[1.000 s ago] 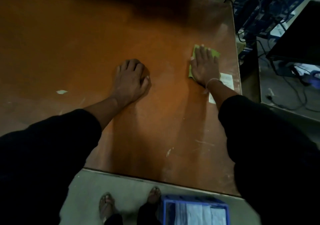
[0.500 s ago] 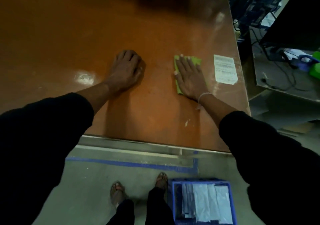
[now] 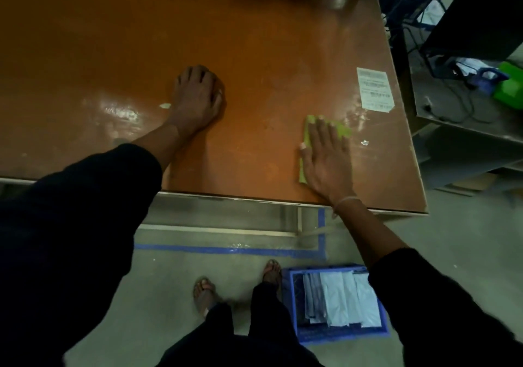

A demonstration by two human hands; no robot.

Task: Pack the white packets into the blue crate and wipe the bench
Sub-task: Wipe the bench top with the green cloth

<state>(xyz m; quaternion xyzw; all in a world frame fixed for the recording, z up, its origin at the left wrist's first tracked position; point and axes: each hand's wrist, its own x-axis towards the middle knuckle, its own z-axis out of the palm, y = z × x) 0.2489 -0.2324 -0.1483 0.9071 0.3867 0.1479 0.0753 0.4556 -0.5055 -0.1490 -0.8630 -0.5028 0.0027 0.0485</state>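
- Nearest, on the floor by the person's right foot, the blue crate point(image 3: 339, 335) holds the white packets point(image 3: 343, 298), stood on edge in a row; no packets show on the bench, so the packing looks done.
- Just past the feet, blue floor tape point(image 3: 226, 250) runs along the floor in front of the bench's near edge, and the floor between tape and crate is open for stepping.
- Next, the right hand point(image 3: 328, 160) lies flat, fingers spread and together with the surface, pressing the green cloth point(image 3: 343, 130) onto the bench point(image 3: 113, 55); it is not clenched round the cloth, only pinning it down by the palm. The heel of that hand sits close to the near edge, so a pull toward the body would, I judge, soon run the cloth off the lip.
- Beside it and farther in, the left hand point(image 3: 198, 97) rests on the bench with fingers curled under, holding nothing that can be seen, seemingly as a brace.
- A small pale scrap point(image 3: 165, 106) lies just beside that hand, and a white speck point(image 3: 364, 142) just right of the cloth; these and the streaky shine suggest wiping is under way, not finished.
- Farther right, a printed label point(image 3: 375, 89) lies flat on the top near the right edge.
- Beyond, the wide far and left stretch of the bench lies bare and open for sweeping.
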